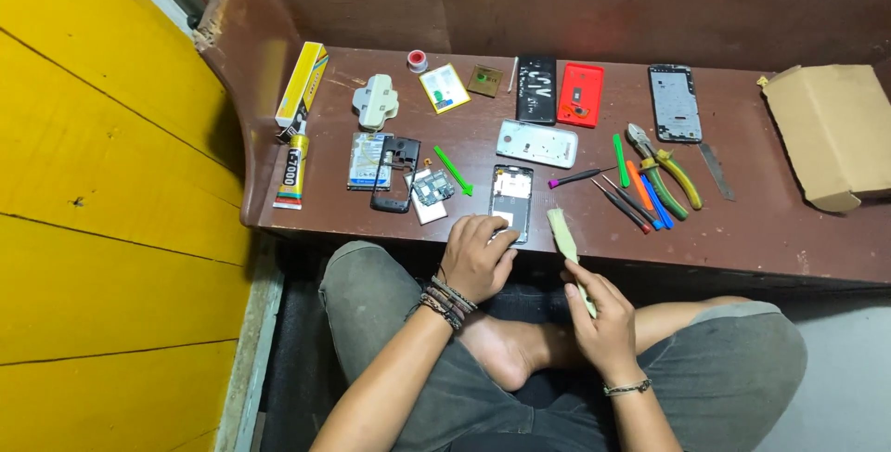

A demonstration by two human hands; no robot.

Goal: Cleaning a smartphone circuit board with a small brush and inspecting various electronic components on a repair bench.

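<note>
Pale-green brush (563, 234) gripped in our right hand (605, 322), we are pinning the open phone frame (511, 200) under left fingertips (492, 240), risking it skidding off the bench edge (724, 262).

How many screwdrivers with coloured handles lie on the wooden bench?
4, all right of centre beside the pliers: a purple-tipped one, a red one, an orange one and a blue one. The green sticks look like pry tools, so I left them out.
</note>
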